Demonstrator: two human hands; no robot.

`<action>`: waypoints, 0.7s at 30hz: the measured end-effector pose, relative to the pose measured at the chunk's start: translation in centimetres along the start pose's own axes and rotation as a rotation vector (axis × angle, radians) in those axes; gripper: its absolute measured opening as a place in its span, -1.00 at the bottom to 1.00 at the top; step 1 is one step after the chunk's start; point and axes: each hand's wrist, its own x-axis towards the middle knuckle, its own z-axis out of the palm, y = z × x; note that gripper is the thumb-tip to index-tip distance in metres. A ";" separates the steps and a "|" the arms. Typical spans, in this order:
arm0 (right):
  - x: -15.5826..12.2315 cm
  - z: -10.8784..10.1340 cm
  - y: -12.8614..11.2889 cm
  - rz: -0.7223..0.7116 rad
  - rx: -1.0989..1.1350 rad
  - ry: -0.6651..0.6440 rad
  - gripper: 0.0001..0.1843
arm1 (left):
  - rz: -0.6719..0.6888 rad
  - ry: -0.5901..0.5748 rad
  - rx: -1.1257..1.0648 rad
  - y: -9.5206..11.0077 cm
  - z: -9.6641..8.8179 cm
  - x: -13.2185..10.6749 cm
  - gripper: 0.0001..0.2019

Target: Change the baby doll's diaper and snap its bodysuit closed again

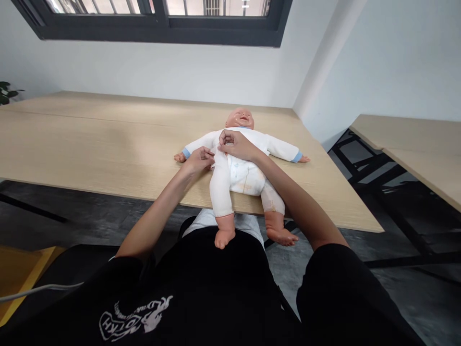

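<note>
A baby doll (242, 169) lies on its back on a long wooden table (108, 144), head toward the wall, legs hanging over the near edge. It wears a white romper (245, 175) with blue cuffs. My left hand (200, 158) pinches the romper's cloth at the doll's side near its chest. My right hand (236, 144) is closed in a pinch on the romper's front at the chest. Both hands meet along the garment's front edge.
A second wooden table (414, 149) stands to the right across a gap with dark floor. A white wall and a dark-framed window (158, 24) lie behind. A plant leaf (6, 92) shows at the far left. A yellow object (18, 274) sits low left.
</note>
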 end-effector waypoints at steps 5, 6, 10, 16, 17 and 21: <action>0.6 -0.8 -0.3 -0.023 -0.313 -0.071 -0.89 | 0.048 0.083 -0.109 0.2 -1.3 -0.9 -0.78; 1.1 -1.0 -0.6 -0.008 -0.386 -0.126 -0.88 | 0.063 0.078 -0.139 0.3 -1.8 -1.1 -0.79; 4.0 -0.6 -1.8 0.107 -0.706 -0.368 -0.70 | 0.042 0.050 -0.165 0.9 -4.4 -0.9 -0.76; 6.8 4.3 -2.4 0.191 -1.066 -0.523 -0.80 | -0.034 -0.069 -0.194 1.9 -6.3 0.5 -0.68; 6.8 4.9 -2.3 0.197 -1.066 -0.527 -0.84 | -0.039 -0.095 -0.203 2.0 -6.3 0.7 -0.67; 6.6 4.7 -2.2 0.138 -1.095 -0.447 -0.84 | -0.027 -0.076 -0.251 2.3 -6.0 0.9 -0.71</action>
